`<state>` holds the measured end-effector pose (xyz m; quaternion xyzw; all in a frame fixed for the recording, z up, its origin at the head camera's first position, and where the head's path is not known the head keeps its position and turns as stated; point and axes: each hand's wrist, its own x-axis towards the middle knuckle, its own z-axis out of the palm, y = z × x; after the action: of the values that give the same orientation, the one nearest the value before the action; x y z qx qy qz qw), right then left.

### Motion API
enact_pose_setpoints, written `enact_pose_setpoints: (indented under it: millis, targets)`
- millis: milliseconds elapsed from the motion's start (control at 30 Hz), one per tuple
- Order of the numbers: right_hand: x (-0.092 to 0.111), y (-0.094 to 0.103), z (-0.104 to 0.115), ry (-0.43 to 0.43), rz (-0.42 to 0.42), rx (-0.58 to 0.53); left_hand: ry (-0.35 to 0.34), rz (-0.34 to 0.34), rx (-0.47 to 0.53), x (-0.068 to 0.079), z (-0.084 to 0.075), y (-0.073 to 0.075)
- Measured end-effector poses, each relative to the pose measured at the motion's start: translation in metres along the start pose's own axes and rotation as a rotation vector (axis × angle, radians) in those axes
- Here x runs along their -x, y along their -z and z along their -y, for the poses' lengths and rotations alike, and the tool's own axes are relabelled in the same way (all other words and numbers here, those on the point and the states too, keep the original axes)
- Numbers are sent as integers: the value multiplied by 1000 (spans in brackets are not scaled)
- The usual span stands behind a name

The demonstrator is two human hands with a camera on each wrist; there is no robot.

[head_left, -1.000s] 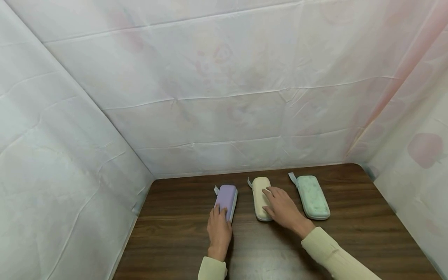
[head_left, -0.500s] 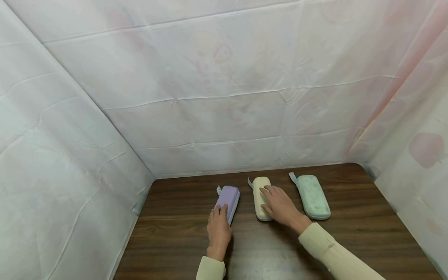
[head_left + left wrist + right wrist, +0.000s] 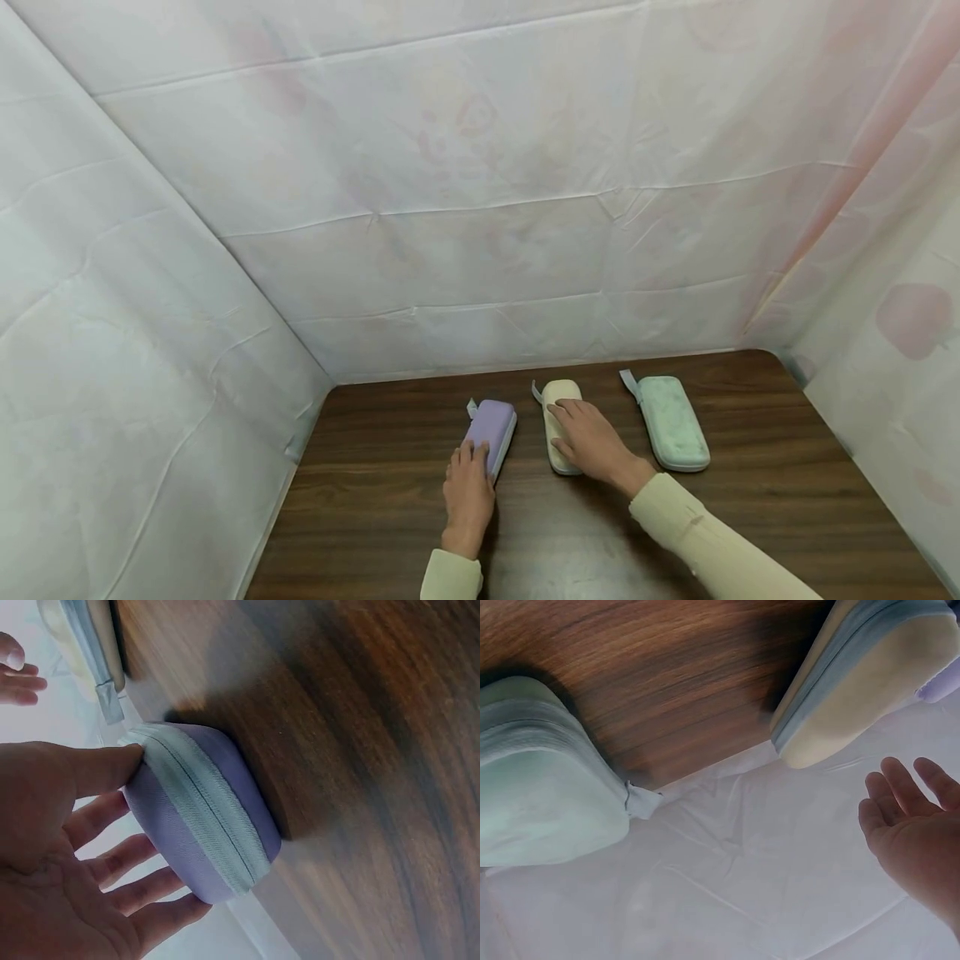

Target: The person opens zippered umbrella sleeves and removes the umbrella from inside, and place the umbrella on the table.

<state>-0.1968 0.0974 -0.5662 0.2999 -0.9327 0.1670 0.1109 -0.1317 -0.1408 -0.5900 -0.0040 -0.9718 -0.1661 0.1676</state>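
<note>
A purple zippered case [image 3: 490,429] lies on the table, a little slanted, with a small tab at its far left corner. My left hand [image 3: 468,493] grips its near end; in the left wrist view the thumb [image 3: 112,766] is at one side and the fingers are at the other, with the grey zipper facing the wrist. To the right is a cream zippered case [image 3: 560,396], and my right hand [image 3: 592,439] is over it with relaxed fingers. The right wrist view shows this hand [image 3: 915,817] apart from the cream case [image 3: 870,682], holding nothing.
A pale green zippered case [image 3: 671,423] with a fabric tab lies to the right of the cream one. The dark wooden table [image 3: 360,517] meets a pale printed curtain [image 3: 465,250] at the back, and more curtain hangs along both sides.
The purple case has turned slightly, its far end swinging right and a little nearer, with my left hand at its near end. My right hand has drifted slightly left over the cream case.
</note>
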Motion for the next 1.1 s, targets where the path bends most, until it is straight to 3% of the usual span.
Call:
enact_pose_setpoints:
  millis: [300, 600, 1100]
  targets:
    - [-6, -2, 1, 25, -8, 25, -3, 3, 7, 0, -2, 3]
    - [-9, -5, 2, 47, -3, 42, -69, -63, 7, 0, -3, 2]
    - [-12, -8, 3, 72, 4, 32, -19, 51, 24, -1, -5, 5]
